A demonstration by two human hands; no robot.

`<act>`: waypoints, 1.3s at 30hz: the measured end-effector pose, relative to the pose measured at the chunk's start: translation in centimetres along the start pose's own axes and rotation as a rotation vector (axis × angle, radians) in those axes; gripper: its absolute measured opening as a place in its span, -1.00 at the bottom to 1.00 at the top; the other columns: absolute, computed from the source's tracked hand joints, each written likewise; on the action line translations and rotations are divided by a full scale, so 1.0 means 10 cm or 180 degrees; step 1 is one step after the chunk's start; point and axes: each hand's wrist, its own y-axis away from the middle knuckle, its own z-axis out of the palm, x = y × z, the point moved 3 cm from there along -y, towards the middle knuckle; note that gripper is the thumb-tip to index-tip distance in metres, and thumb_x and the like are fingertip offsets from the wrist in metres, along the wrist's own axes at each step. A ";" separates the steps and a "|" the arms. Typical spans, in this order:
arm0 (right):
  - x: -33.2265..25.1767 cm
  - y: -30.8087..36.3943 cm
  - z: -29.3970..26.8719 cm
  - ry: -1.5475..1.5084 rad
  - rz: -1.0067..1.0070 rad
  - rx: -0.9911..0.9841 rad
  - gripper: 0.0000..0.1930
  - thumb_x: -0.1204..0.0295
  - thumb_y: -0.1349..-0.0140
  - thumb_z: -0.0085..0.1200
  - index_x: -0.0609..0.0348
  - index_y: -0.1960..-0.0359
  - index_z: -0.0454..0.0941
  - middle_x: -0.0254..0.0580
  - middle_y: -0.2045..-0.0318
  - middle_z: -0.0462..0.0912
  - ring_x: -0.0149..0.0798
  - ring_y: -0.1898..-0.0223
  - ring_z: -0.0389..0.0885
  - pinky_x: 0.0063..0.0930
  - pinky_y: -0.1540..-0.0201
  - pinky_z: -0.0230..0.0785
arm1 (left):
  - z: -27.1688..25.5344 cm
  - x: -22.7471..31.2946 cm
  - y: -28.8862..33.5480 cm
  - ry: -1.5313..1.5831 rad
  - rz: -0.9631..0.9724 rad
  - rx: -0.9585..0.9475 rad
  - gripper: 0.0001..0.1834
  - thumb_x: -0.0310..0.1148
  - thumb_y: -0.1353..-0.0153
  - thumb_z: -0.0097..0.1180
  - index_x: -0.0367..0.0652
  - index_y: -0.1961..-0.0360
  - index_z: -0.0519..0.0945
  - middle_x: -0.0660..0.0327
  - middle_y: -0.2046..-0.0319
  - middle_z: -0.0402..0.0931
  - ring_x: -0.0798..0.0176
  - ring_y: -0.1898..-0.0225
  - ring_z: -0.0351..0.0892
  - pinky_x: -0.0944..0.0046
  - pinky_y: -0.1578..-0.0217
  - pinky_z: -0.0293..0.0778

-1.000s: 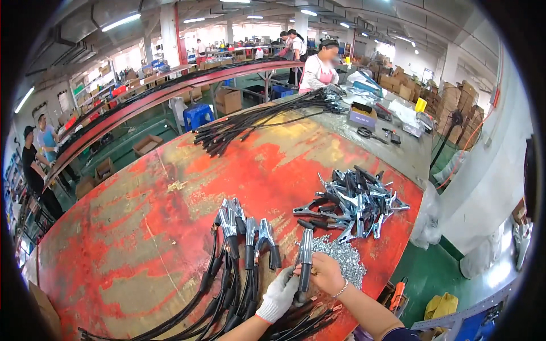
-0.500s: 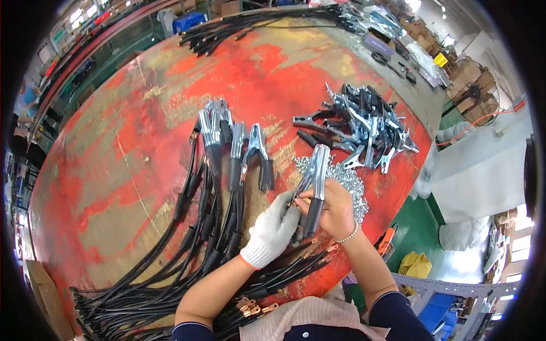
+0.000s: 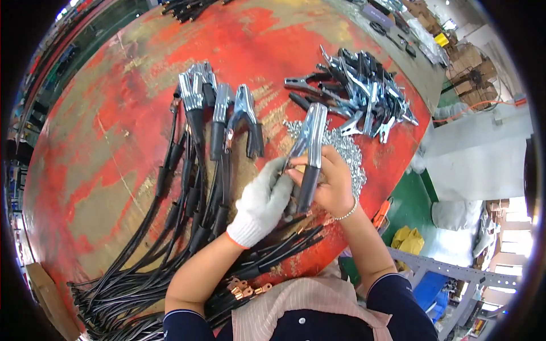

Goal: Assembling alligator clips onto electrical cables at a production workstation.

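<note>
A silver battery clamp [image 3: 317, 133] with black handle sleeves stands jaws-up between my hands. My left hand [image 3: 263, 200], in a white knitted glove, is closed around its left handle, where the black sleeve mostly disappears behind the fingers. My bare right hand [image 3: 335, 181] is closed at the clamp from the right, thumb and fingertips meeting between the two handles. Whether a small part sits in that pinch is hidden. Below the hands lie black cables [image 3: 284, 245] with copper ends. Loose small screws [image 3: 354, 156] are heaped just beyond my right hand.
Several clamps attached to black cables [image 3: 196, 102] lie left of my hands. A pile of loose clamps [image 3: 364, 94] rests at the far right of the worn red table [image 3: 85, 148]. Cable bundles [image 3: 114, 304] and copper lugs [image 3: 242, 288] lie near my body. A fan [image 3: 469, 77] stands beyond the table.
The whole view has shifted, so the table and its contents sit higher in the picture. Both hands keep the same hold on the clamp, with only slight finger movement.
</note>
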 end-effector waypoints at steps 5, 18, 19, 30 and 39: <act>0.05 0.10 -0.04 -0.0233 0.0171 0.0084 -0.77 0.53 0.05 0.38 0.06 0.29 0.70 -0.27 0.45 0.53 -0.23 0.40 0.53 -0.40 0.32 0.41 | 0.07 0.04 0.02 -0.0081 -0.0149 -0.0127 -0.60 -0.40 -0.33 -0.08 -0.32 -0.15 0.35 0.19 0.51 0.55 0.37 0.54 0.56 0.32 0.51 0.49; 0.17 0.20 0.09 -0.0326 0.0273 0.0259 -0.84 0.61 0.02 0.29 0.23 0.37 0.59 -0.09 0.31 0.53 -0.11 0.25 0.53 -0.31 0.20 0.40 | -0.02 0.18 0.14 -0.0131 0.0367 -0.0270 -0.54 -0.32 -0.38 -0.16 -0.01 -0.30 0.31 0.25 0.62 0.44 0.38 0.62 0.47 0.33 0.58 0.41; 0.16 0.21 0.08 -0.0241 0.0012 0.0240 -0.83 0.62 0.01 0.28 0.24 0.37 0.58 -0.10 0.30 0.50 -0.11 0.24 0.51 -0.33 0.20 0.39 | 0.00 0.08 0.13 -0.0221 0.0401 -0.0157 -0.55 -0.32 -0.39 -0.17 -0.03 -0.29 0.31 0.24 0.62 0.44 0.38 0.62 0.47 0.32 0.58 0.41; 0.05 0.13 0.06 -0.0117 -0.0244 0.0434 -0.86 0.62 -0.03 0.21 0.26 0.35 0.53 -0.09 0.40 0.47 -0.06 0.34 0.50 -0.31 0.27 0.36 | 0.03 -0.12 0.00 -0.0790 0.0481 -0.0020 -0.53 -0.21 -0.38 -0.15 -0.15 -0.26 0.31 -0.03 0.27 0.55 0.07 0.27 0.60 0.17 0.23 0.46; 0.00 0.11 0.08 -0.0261 -0.0111 0.0384 -0.86 0.64 -0.02 0.21 0.26 0.36 0.54 -0.11 0.40 0.47 -0.12 0.39 0.50 -0.38 0.35 0.37 | -0.02 -0.05 0.02 -0.0916 0.0153 -0.0222 -0.48 -0.20 -0.38 -0.15 -0.16 -0.31 0.27 -0.08 0.13 0.53 0.04 0.12 0.57 0.19 0.09 0.43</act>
